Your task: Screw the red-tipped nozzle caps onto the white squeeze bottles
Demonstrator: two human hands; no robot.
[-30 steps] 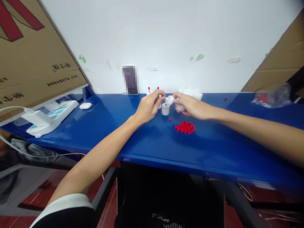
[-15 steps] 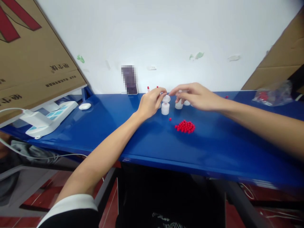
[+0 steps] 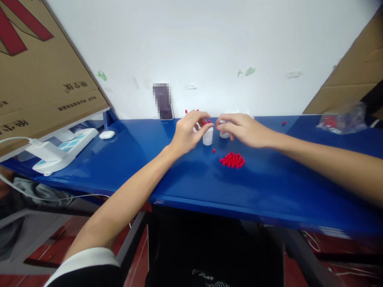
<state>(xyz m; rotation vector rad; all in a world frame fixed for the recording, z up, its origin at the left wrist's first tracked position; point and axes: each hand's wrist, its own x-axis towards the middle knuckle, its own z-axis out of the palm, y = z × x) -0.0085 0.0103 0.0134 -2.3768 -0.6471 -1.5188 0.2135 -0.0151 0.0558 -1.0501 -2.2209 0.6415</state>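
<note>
My left hand (image 3: pixel 189 132) is curled at a small white bottle (image 3: pixel 207 137), its thumb and index finger around a red-tipped piece (image 3: pixel 209 122) at the bottle's top; more red shows between the fingers. My right hand (image 3: pixel 239 128) hovers just right of it, fingers bent and slightly apart, with nothing visible between them. Behind and below its fingers stands another white container (image 3: pixel 224 134), partly hidden. A heap of small red pieces (image 3: pixel 233 160) lies in front on the blue table (image 3: pixel 185 175), with a single red piece (image 3: pixel 214 151) beside it.
On the left are a white power strip (image 3: pixel 67 151), a white oval case (image 3: pixel 107 134) and a large cardboard box (image 3: pixel 38 79). A blurred phone-like object (image 3: pixel 163 103) leans on the wall. A clear bag with red pieces (image 3: pixel 342 117) lies at right.
The white domed piece seen above the bottle no longer shows; a red tip shows there instead. My left hand has turned slightly, and my right fingers have curled and shifted slightly.
</note>
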